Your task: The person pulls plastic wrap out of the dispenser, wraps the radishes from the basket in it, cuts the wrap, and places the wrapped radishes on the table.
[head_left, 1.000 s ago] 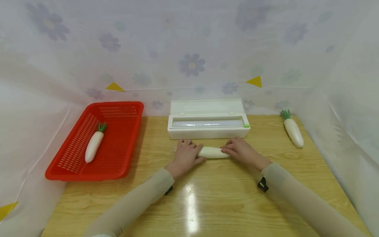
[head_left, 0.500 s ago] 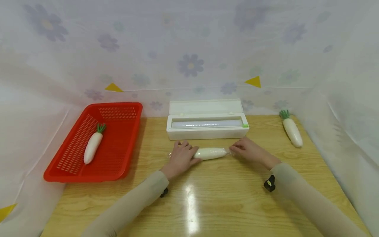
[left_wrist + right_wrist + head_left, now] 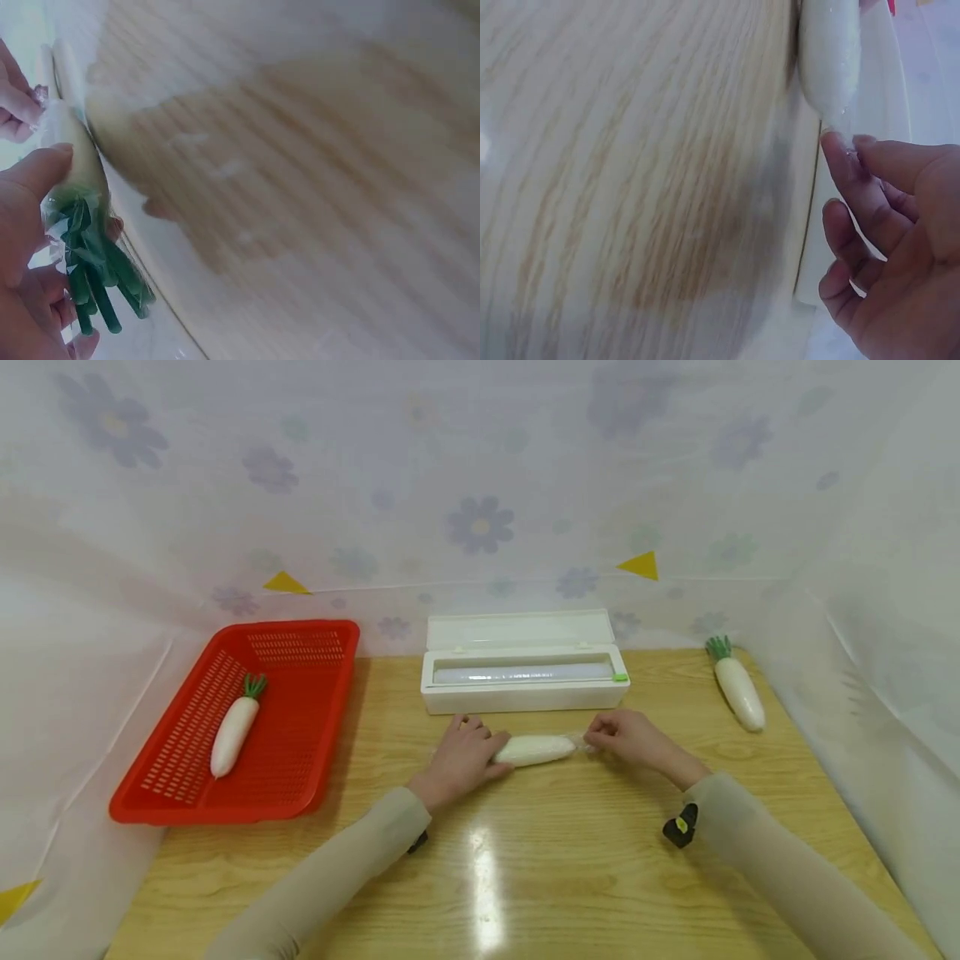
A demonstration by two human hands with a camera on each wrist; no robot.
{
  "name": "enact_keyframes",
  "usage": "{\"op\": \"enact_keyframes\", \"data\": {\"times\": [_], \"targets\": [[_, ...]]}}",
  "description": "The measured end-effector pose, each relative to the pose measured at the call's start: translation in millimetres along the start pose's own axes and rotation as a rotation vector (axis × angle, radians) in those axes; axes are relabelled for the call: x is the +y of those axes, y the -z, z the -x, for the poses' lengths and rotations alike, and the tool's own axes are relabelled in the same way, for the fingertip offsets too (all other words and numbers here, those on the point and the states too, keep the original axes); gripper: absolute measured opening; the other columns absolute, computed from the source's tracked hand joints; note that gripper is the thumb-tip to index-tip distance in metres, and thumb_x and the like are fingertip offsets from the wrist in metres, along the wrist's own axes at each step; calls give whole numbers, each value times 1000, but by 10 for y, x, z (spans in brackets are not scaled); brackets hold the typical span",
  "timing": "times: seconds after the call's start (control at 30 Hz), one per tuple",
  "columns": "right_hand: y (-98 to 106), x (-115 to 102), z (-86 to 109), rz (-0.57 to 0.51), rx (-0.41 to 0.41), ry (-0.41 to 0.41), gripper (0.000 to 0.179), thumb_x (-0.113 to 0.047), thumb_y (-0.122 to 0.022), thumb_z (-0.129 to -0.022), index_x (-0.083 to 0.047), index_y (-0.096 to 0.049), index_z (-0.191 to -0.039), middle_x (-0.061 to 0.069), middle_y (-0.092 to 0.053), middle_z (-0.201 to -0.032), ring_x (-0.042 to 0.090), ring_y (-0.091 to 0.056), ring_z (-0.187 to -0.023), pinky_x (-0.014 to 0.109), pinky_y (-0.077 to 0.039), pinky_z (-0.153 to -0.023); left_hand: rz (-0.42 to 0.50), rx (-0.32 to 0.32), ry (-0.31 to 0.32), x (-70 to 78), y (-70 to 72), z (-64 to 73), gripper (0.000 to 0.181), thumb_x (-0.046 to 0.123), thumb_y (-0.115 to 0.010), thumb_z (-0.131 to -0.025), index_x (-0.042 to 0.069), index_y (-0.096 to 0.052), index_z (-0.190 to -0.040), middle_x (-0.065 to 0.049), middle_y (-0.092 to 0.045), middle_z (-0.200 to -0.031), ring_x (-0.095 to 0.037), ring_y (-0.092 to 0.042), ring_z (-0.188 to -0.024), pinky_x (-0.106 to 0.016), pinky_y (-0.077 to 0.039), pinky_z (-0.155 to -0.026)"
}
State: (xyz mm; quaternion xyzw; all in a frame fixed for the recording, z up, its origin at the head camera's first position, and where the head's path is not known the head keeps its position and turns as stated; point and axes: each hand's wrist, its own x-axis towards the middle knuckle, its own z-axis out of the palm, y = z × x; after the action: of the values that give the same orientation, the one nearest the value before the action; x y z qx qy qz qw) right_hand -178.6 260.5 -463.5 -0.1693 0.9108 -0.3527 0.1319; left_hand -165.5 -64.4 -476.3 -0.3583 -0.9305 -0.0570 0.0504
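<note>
A white radish (image 3: 536, 750) wrapped in clear plastic film lies crosswise on the table in the head view. My left hand (image 3: 461, 756) grips its leafy end, the thumb on the white body. In the left wrist view, the green leaves (image 3: 97, 262) show through film, with fingers curled behind them. At the radish's tapered end, my right hand (image 3: 630, 743) pinches the gathered film tail (image 3: 582, 742) between thumb and index finger. The right wrist view shows that film twisted narrow just beyond the radish tip, the other fingers loosely curled.
Behind the radish stands a white film box (image 3: 525, 697), lid raised, with a film roll (image 3: 525, 673) inside. A red basket (image 3: 341, 727) at left holds another radish (image 3: 234, 735). One more radish (image 3: 739, 693) lies at the table's right edge, near the curtain (image 3: 862, 693).
My right hand has moved right, off the radish's tip and onto the film tail beyond it. My left hand has shifted slightly left and nearer, still gripping the leafy end.
</note>
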Motion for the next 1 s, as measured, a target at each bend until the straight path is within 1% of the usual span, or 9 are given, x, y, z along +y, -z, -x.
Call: {"op": "enact_keyframes", "data": {"times": [0.23,0.43,0.5,0.57,0.63,0.7,0.77,0.9,1.0], "targets": [[-14,-197,25,39,48,-25,13,-17,-69,-99,-8,-74,-91,-1,-73,-81,14,-60,-69,33,-49,-64,-25,-34,-26,69,13,-86,52,54,-66,-98,17,-65,-134,-4,-73,-107,-25,-57,-107,-47,-35,-110],[-89,-313,-25,72,36,1,11,-12,-66,-93,-8,-68,-83,-2,-65,-72,12,-54,-64,30,-45,-61,-40,-64,-30,124,48,-132,51,54,-65,-99,17,-65,-134,-4,-72,-108,-26,-57,-109,-46,-36,-110],[-78,-312,-27,73,24,-1,12,-13,-64,-95,-8,-70,-86,-3,-66,-74,11,-56,-66,30,-47,-63,-41,-72,-25,132,52,-141,51,55,-65,-99,17,-65,-133,-4,-72,-108,-26,-57,-109,-46,-36,-110],[-34,-304,-13,68,5,7,16,-13,-61,-98,-6,-74,-91,0,-71,-81,13,-60,-72,33,-50,-68,-42,-86,-14,131,49,-142,51,56,-64,-99,18,-66,-133,-3,-72,-109,-25,-56,-107,-46,-36,-110],[30,-303,10,67,-27,42,20,-10,-58,-100,-3,-76,-99,5,-75,-90,17,-65,-80,38,-53,-74,-43,-94,-4,125,41,-141,52,58,-64,-99,19,-66,-133,-2,-73,-108,-24,-56,-106,-46,-36,-110],[98,-312,33,94,-49,78,23,-5,-54,-101,0,-77,-105,11,-76,-99,22,-67,-89,42,-54,-79,-44,-97,4,118,36,-138,52,58,-64,-98,19,-66,-133,-2,-73,-108,-23,-55,-105,-47,-36,-110],[148,-322,54,107,-65,91,25,0,-53,-99,3,-76,-109,16,-76,-105,26,-67,-92,45,-54,-81,-44,-93,5,111,32,-139,52,59,-64,-98,20,-67,-132,-1,-73,-107,-23,-55,-103,-47,-37,-109],[172,-349,77,134,-46,57,24,0,-55,-99,6,-74,-112,15,-76,-102,21,-66,-87,41,-54,-77,-42,-85,-1,109,34,-145,51,58,-65,-98,20,-68,-131,-2,-74,-107,-23,-56,-102,-48,-37,-108],[142,-362,79,105,-26,43,24,-2,-57,-98,7,-71,-116,13,-75,-96,19,-64,-81,37,-52,-71,-44,-85,0,114,44,-148,52,59,-64,-98,20,-68,-133,-2,-74,-108,-23,-56,-103,-48,-37,-108]]}}
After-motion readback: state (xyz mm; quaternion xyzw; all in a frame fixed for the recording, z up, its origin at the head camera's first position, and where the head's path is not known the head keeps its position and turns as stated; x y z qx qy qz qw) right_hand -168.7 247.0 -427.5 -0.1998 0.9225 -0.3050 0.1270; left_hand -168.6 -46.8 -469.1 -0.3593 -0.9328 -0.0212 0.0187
